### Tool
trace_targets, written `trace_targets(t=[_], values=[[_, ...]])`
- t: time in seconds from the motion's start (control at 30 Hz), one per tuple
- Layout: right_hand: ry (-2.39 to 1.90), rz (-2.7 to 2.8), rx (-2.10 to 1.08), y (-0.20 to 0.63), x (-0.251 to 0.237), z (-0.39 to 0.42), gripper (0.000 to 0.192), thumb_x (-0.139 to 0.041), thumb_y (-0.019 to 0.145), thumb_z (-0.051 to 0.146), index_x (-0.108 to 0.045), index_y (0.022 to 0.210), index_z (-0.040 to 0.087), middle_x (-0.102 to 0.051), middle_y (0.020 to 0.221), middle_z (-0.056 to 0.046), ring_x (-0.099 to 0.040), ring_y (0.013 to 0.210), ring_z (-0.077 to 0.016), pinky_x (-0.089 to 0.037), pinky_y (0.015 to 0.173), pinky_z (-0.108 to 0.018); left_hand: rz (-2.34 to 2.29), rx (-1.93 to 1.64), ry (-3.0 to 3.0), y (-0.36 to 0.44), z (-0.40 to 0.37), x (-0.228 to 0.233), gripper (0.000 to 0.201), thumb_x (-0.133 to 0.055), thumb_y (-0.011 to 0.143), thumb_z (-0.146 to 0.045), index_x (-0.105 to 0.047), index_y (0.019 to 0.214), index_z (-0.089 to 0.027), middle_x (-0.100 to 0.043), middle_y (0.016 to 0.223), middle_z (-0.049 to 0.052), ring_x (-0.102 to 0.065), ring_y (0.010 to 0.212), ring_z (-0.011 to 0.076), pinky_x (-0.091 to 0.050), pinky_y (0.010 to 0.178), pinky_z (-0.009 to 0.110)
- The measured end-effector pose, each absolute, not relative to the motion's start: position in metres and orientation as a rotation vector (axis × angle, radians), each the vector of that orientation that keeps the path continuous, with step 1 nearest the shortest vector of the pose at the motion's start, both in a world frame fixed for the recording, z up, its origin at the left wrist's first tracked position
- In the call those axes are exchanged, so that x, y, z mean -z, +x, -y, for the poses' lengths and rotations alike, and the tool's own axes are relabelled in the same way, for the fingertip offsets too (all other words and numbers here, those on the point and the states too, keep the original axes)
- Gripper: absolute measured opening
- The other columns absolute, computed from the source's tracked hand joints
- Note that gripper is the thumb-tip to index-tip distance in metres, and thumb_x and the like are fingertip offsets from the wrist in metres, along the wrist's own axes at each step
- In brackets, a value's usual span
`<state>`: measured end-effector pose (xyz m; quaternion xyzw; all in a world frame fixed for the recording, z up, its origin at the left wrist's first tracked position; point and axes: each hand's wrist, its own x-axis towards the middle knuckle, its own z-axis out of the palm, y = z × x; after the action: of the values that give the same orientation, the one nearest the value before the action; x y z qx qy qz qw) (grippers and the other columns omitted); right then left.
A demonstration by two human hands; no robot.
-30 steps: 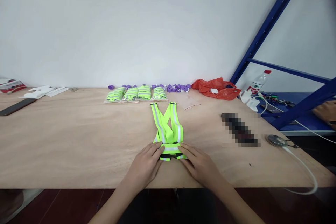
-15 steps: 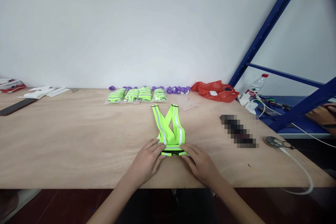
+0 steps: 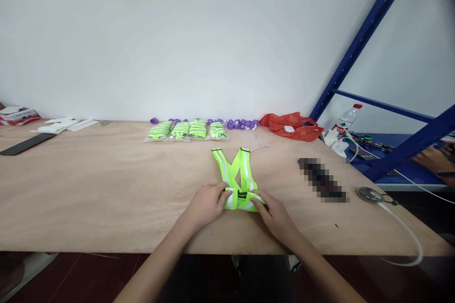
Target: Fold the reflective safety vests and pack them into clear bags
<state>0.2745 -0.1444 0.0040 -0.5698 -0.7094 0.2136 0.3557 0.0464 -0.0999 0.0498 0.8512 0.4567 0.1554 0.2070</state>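
A neon yellow-green reflective vest (image 3: 245,168) with silver stripes lies on the wooden table, its two straps pointing away from me and crossing in the middle. The near end is folded over into a thick bundle with a black buckle or slider showing. My left hand (image 3: 206,203) pinches the left side of this fold between thumb and fingers. On the right side, my right hand (image 3: 275,215) grips the fold the same way. Some of the folded layers are hidden under my fingers.
Several bagged reflective vests (image 3: 197,129) line the wall, with purple rolls (image 3: 242,124) behind and beside them. A red plastic bag (image 3: 293,125), a bottle (image 3: 348,117), a pixelated dark object (image 3: 322,180) and a round cabled device (image 3: 370,194) are to the right. Another person's hand (image 3: 435,161) shows far right.
The near end of the vest has been folded over away from me, so the buckle part now faces up. Both hands and the vest have shifted slightly right.
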Motion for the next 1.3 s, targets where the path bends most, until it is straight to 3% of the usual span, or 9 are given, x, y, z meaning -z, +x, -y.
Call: trace_targets(t=[0.2, 0.47, 0.7, 0.97, 1.17, 1.3], values=[[-1.467, 1.895, -0.530, 0.278, -0.009, 0.133, 0.032, -0.044, 0.098, 0.041, -0.068, 0.105, 0.021, -0.071, 0.104, -0.008, -0.067, 0.097, -0.0249, -0.053, 0.086, -0.036, -1.284, -0.480, 2.316, 0.051, 0.091, -0.045, 0.034, -0.035, 0.104, -0.039, -0.064, 0.099, -0.021, -0.071, 0.094, 0.007, -0.068, 0.087, 0.0243, -0.044, 0.073, 0.029], [-1.439, 1.963, -0.416, 0.281, -0.006, 0.120, 0.030, -0.043, 0.099, 0.038, -0.067, 0.100, 0.021, -0.064, 0.120, -0.011, -0.061, 0.113, -0.0253, -0.049, 0.098, -0.038, -1.348, -0.467, 2.329, 0.054, 0.082, -0.037, 0.039, -0.035, 0.104, -0.040, -0.068, 0.100, -0.019, -0.067, 0.101, 0.008, -0.066, 0.093, 0.0236, -0.047, 0.081, 0.031], [-1.456, 2.034, -0.404, 0.281, -0.007, 0.114, 0.030, -0.042, 0.101, 0.036, -0.068, 0.099, 0.021, -0.071, 0.101, -0.008, -0.065, 0.097, -0.0246, -0.053, 0.088, -0.039, -1.429, -0.388, 2.374, 0.058, 0.075, -0.036, 0.037, -0.039, 0.103, -0.037, -0.071, 0.105, -0.019, -0.067, 0.104, 0.010, -0.064, 0.099, 0.0247, -0.048, 0.087, 0.034], [-1.447, 2.175, -0.097, 0.289, 0.007, 0.104, 0.033, -0.041, 0.101, 0.033, -0.072, 0.099, 0.020, -0.068, 0.123, -0.012, -0.061, 0.115, -0.0279, -0.049, 0.099, -0.046, -1.331, -0.419, 2.633, 0.065, 0.063, -0.026, 0.032, -0.042, 0.102, -0.027, -0.073, 0.099, -0.018, -0.066, 0.119, 0.010, -0.058, 0.114, 0.0258, -0.045, 0.099, 0.037], [-1.520, 2.217, -0.142, 0.290, 0.012, 0.102, 0.033, -0.040, 0.102, 0.033, -0.068, 0.113, 0.019, -0.070, 0.122, -0.012, -0.063, 0.115, -0.0278, -0.050, 0.097, -0.047, -1.304, -0.302, 2.659, 0.065, 0.063, -0.023, 0.035, -0.032, 0.105, -0.026, -0.065, 0.099, -0.018, -0.071, 0.101, 0.008, -0.062, 0.106, 0.0248, -0.043, 0.099, 0.040], [-1.519, 2.240, -0.107, 0.290, 0.007, 0.102, 0.032, -0.041, 0.101, 0.036, -0.069, 0.102, 0.020, -0.055, 0.144, -0.014, -0.047, 0.137, -0.0296, -0.042, 0.109, -0.049, -1.354, -0.262, 2.638, 0.065, 0.068, -0.027, 0.034, -0.028, 0.105, -0.025, -0.061, 0.101, -0.017, -0.070, 0.100, 0.011, -0.064, 0.100, 0.0254, -0.044, 0.096, 0.039]])
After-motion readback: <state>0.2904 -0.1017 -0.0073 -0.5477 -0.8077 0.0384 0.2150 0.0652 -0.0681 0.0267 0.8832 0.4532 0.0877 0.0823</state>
